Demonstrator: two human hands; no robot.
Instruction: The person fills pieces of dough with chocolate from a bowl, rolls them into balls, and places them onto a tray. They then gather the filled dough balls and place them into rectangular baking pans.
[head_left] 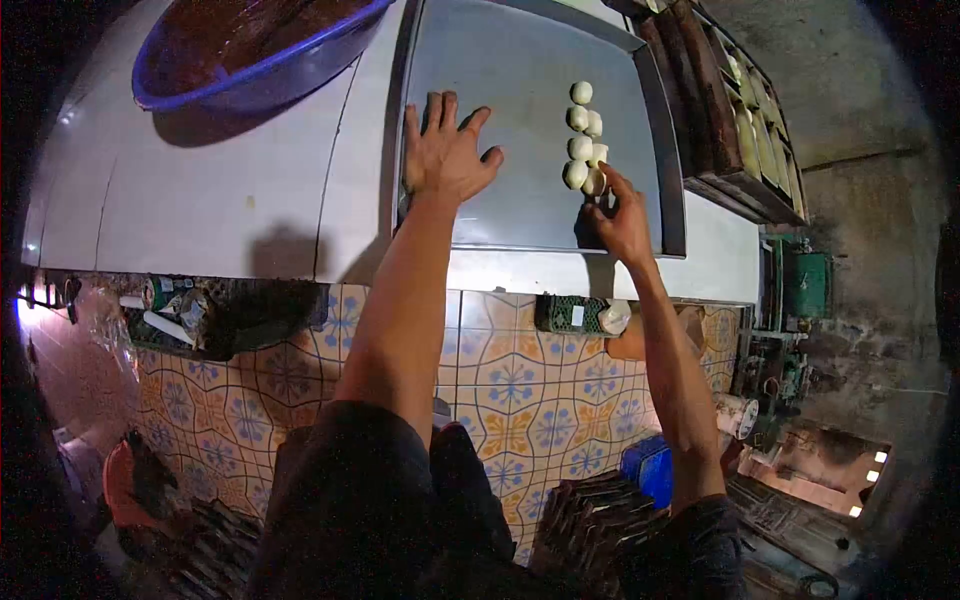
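Note:
My left hand (447, 160) rests with its fingers spread on the left side of a large grey metal tray (520, 110), and it holds nothing. Toward the tray's right side, several pale, round dough balls (579, 148) stand in two close rows. At the near end of these rows, the thumb and fingers of my right hand (622, 220) are around one dough ball (595, 181), which is partly hidden by the fingertips. The neighbouring balls sit right against it.
A blue-purple basin (270, 75) with brown contents stands at the back left of the white counter (230, 200). Dark wooden trays (700, 90) holding pale pieces are stacked beyond the tray's right edge. Below are green crates (575, 316), a blue container (650, 470) and a patterned tile floor (510, 390).

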